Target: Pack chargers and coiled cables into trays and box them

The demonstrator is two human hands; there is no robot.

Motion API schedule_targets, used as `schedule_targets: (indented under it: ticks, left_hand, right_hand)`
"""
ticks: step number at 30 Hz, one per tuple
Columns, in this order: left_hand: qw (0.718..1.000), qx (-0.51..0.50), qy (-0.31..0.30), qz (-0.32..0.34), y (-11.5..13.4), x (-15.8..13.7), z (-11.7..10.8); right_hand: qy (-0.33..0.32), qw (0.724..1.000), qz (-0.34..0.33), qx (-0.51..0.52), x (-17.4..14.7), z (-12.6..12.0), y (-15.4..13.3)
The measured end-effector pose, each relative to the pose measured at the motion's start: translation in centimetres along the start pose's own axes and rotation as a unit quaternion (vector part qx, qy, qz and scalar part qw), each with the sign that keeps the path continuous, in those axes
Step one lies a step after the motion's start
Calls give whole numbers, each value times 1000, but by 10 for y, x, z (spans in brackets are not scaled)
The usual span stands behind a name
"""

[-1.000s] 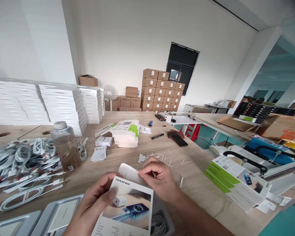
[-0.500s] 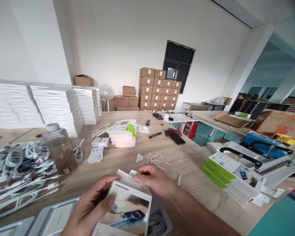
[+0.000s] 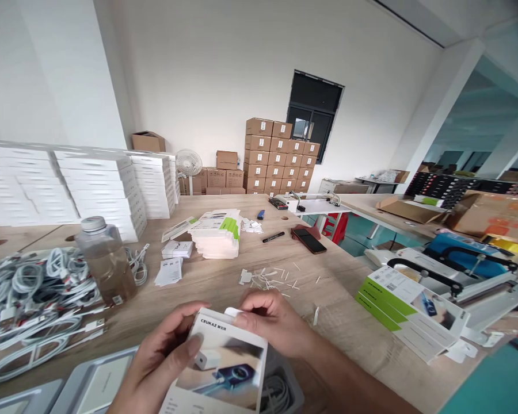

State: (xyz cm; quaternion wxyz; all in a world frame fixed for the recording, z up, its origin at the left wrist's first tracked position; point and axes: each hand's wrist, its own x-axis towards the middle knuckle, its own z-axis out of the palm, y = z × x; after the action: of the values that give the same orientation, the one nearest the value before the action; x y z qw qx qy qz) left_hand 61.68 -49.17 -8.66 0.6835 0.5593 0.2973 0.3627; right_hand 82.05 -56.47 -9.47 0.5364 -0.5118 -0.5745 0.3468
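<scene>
A white printed carton (image 3: pixel 224 368) with a picture of a charger and phone is held low in front of me. My left hand (image 3: pixel 168 345) grips its left side, thumb on the printed face. At the carton's top edge, my right hand (image 3: pixel 267 322) has its thumb on a white flap (image 3: pixel 233 312), its fingers behind. Partly hidden behind the carton is a grey tray (image 3: pixel 291 374) with a coiled cable (image 3: pixel 276 394) inside. Two more grey trays (image 3: pixel 67 397) lie at the lower left, with pale inserts in them.
At left are a heap of white cables (image 3: pixel 30 287), a bottle (image 3: pixel 106 264) and stacked white boxes (image 3: pixel 99 184). Ahead lie flat cartons (image 3: pixel 216 236), paper scraps (image 3: pixel 270 282), a marker (image 3: pixel 273 237) and a phone (image 3: pixel 309 240). Green-white boxes (image 3: pixel 410 316) and a sealing machine (image 3: pixel 470 270) stand right.
The upright flap at the carton's top has folded down, and the top edge looks closed over. My right hand has shifted slightly right and down along it.
</scene>
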Motion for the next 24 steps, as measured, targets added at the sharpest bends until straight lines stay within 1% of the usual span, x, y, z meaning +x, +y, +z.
schedule_targets:
  ticks: [2, 5, 8, 10, 12, 14, 17, 19, 21, 24]
  left_hand:
    - [999, -29, 34, 0, 3, 2, -1]
    - [995, -60, 81, 0, 7, 6, -6]
    - [992, -72, 99, 6, 10, 10, -12]
    - [995, -63, 79, 3, 10, 10, -15]
    - [998, -35, 46, -3, 10, 7, -16]
    - [1000, 10, 13, -5, 9, 2, -16]
    - [996, 81, -33, -1, 8, -4, -16]
    - [991, 123, -58, -3, 8, -7, -17]
    - [987, 148, -64, 2, 8, -8, -18]
    - [986, 145, -76, 12, 7, -9, -17]
  right_hand:
    - [-24, 1000, -2, 20, -1, -1, -3]
    - [-83, 995, 24, 55, -4, 2, -9]
    - [-122, 991, 29, 46, -9, 8, -15]
    - [-116, 993, 11, 23, -10, 12, -18]
    - [-91, 996, 5, 18, -10, 15, -18]
    - [-50, 997, 31, 40, -9, 17, -14]
    - [-3, 992, 93, 85, -8, 17, -9]
    - [-1, 989, 122, 89, -9, 16, -7]
    - [-15, 987, 139, 78, -10, 14, -6]
    - [-8, 978, 180, 108, -9, 13, -2]
